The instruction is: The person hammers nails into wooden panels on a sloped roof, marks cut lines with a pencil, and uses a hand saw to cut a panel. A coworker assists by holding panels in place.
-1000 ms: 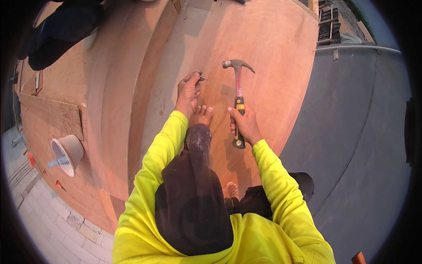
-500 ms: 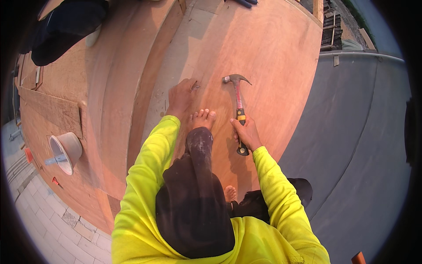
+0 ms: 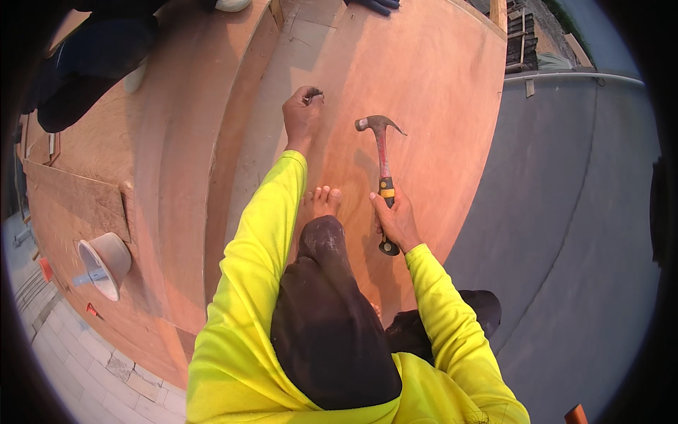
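Observation:
My left hand (image 3: 302, 116) is out beyond my bare foot (image 3: 323, 201), its fingers curled in a pinch around a small dark item, apparently a nail (image 3: 314, 97), near the seam between a pale strip (image 3: 265, 141) and the reddish plywood sheet (image 3: 438, 120). My right hand (image 3: 395, 222) grips the black-and-yellow handle of a claw hammer (image 3: 381, 138), whose head points away from me over the plywood. Both my forearms are in yellow sleeves.
A person in dark clothing (image 3: 92, 71) is at upper left. Dark gloves (image 3: 378, 7) lie at the top. A pale bucket (image 3: 113, 254) with a blue-grey piece stands left near paved blocks (image 3: 78, 360). A grey surface (image 3: 544, 212) borders the plywood on the right.
My left hand has moved forward, away from my foot and farther up the board. My right hand with the hammer sits slightly lower in view.

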Demonstrator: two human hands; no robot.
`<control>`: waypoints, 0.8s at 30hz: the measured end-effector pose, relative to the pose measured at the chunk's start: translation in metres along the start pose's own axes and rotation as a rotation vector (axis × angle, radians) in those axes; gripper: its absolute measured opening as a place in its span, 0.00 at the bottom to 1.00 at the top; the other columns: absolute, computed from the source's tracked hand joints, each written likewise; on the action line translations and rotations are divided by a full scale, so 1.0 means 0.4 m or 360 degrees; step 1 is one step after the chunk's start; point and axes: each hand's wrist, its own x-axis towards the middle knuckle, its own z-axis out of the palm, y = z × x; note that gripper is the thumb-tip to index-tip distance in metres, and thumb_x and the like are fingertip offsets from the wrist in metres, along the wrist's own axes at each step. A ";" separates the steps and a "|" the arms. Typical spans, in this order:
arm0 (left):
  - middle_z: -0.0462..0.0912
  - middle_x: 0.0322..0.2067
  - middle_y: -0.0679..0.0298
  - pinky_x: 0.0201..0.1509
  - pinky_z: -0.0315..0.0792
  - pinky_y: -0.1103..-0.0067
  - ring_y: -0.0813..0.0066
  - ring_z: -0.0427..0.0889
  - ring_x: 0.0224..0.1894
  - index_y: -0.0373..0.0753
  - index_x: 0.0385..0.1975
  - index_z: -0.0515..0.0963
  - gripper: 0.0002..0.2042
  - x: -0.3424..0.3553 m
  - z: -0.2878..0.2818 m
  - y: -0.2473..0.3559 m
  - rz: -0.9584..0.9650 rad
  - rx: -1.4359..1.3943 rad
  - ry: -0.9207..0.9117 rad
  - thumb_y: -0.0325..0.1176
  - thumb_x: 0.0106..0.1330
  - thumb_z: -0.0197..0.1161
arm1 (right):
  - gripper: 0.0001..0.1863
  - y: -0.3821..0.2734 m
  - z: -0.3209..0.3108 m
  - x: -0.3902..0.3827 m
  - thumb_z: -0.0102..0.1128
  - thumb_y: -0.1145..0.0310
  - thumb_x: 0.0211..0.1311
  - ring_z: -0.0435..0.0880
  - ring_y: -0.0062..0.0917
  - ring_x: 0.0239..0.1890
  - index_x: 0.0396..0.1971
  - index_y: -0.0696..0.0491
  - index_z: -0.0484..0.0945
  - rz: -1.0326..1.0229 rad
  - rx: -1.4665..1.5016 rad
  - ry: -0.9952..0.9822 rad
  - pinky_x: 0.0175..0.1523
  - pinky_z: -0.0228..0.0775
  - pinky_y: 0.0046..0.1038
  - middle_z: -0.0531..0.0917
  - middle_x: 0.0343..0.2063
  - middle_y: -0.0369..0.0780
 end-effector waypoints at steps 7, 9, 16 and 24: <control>0.84 0.28 0.71 0.39 0.72 0.84 0.84 0.78 0.32 0.34 0.35 0.84 0.05 -0.020 0.005 -0.061 0.0141 0.0096 0.0029 0.26 0.62 0.64 | 0.12 0.006 -0.006 0.063 0.57 0.67 0.72 0.77 0.24 0.20 0.48 0.56 0.70 -0.0588 -0.0302 0.0067 0.26 0.68 0.29 0.76 0.21 0.39; 0.85 0.29 0.69 0.39 0.73 0.82 0.82 0.80 0.32 0.35 0.35 0.84 0.05 -0.009 0.008 -0.067 0.0172 0.0129 0.0013 0.26 0.62 0.64 | 0.13 -0.038 -0.005 0.092 0.57 0.67 0.71 0.78 0.29 0.22 0.50 0.56 0.70 -0.0734 -0.0372 0.0046 0.29 0.68 0.32 0.76 0.23 0.42; 0.87 0.32 0.57 0.41 0.77 0.75 0.66 0.87 0.35 0.38 0.36 0.84 0.06 0.009 -0.005 -0.059 0.0250 0.0236 -0.0044 0.28 0.60 0.66 | 0.15 -0.144 0.029 0.127 0.59 0.67 0.71 0.82 0.47 0.29 0.52 0.55 0.70 -0.1113 -0.0743 0.0032 0.33 0.71 0.42 0.80 0.29 0.50; 0.86 0.33 0.57 0.41 0.77 0.73 0.60 0.87 0.37 0.39 0.37 0.84 0.07 0.002 -0.005 -0.036 0.0314 0.0361 0.0003 0.28 0.59 0.66 | 0.14 -0.162 0.039 0.122 0.59 0.67 0.70 0.82 0.49 0.30 0.50 0.55 0.70 -0.1144 -0.0675 0.0059 0.33 0.72 0.41 0.80 0.28 0.50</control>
